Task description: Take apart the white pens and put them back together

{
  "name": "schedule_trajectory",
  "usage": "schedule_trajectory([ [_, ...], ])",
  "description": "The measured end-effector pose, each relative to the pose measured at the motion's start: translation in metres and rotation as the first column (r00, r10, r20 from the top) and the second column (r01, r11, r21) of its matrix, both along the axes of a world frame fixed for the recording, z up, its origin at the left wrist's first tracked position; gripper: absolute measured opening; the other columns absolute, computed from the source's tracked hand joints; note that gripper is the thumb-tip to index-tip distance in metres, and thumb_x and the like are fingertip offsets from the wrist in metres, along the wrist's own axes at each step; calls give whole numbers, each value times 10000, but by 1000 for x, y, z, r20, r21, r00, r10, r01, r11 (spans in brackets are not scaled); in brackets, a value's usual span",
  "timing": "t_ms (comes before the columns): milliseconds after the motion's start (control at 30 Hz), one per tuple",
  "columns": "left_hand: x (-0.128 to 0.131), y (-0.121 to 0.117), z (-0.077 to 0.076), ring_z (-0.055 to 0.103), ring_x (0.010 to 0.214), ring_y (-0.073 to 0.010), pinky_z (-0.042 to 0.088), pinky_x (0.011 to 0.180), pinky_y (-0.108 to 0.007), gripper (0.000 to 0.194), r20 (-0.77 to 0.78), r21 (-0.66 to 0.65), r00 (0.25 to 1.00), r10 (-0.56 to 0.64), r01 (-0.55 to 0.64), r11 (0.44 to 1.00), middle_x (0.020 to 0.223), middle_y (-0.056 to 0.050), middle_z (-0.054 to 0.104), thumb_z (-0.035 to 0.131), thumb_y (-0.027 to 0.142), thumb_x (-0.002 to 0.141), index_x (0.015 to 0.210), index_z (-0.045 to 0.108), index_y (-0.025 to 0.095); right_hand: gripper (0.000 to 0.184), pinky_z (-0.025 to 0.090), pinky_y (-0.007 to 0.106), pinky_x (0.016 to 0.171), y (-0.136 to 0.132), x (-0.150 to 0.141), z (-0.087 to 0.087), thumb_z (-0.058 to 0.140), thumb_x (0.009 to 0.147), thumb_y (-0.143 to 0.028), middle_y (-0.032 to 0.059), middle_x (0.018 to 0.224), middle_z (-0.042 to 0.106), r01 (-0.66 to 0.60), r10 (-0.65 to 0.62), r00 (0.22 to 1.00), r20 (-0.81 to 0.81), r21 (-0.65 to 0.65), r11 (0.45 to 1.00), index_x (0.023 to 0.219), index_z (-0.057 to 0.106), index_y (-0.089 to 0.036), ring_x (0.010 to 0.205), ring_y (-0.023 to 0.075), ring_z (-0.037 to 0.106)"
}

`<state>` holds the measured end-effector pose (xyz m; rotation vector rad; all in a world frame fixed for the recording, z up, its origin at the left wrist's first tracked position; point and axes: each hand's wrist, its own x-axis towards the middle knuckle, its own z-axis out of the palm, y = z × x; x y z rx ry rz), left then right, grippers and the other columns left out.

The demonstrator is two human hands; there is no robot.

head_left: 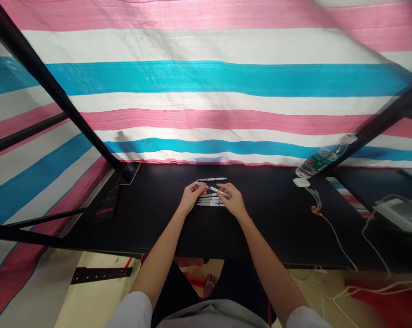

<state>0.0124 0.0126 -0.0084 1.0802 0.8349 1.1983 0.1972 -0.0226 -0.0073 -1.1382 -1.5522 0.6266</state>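
Note:
Both hands meet over the middle of a black table [260, 228]. My left hand [191, 196] and my right hand [232, 200] pinch the two ends of one white pen [212, 188], held just above the tabletop. Under it lie several more white pens [211, 201] side by side in a short row. One further white pen [211, 179] lies alone a little farther back.
A phone [128, 173] lies at the back left, a dark flat object [106, 205] near the left edge. A plastic water bottle [320, 159] leans at the back right, with a white charger [301, 182] and cables [332, 228]. A striped tarp [206, 77] walls the back.

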Motion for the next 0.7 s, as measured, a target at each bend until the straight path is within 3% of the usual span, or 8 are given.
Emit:
schedule_trajectory([
  [133,-1,1,-1,570,641,-112,467,678,-264,328,31,-20,999,17,-16,1000,694,-20,635,763,392,711,894,704,126,270,503,268,606,4,5,0,683,772,-391,34,841,627,-62,38,981,-191,-124,990,945,669,-184,666,135,585],
  [267,-1,1,-2,583,657,-119,481,701,-274,329,29,-26,1000,-10,11,1000,713,-29,649,766,389,709,899,705,127,322,480,264,529,5,7,1,718,723,-469,18,667,637,-66,-11,954,-300,-246,967,823,662,-167,563,138,573],
  [500,1,-2,2,593,661,-121,484,713,-275,312,6,-25,1000,-26,26,999,717,-34,660,775,378,701,872,707,126,338,425,247,420,7,3,0,707,720,-500,-6,540,616,-46,-68,916,-395,-272,961,795,642,-177,402,96,479],
  [700,0,0,1,574,635,-113,468,662,-257,308,13,-22,1000,17,-17,1000,684,-25,643,775,388,694,852,711,132,408,511,268,481,6,1,2,709,703,-521,28,685,681,-66,-59,879,-473,-244,967,932,645,-189,591,164,645],
])
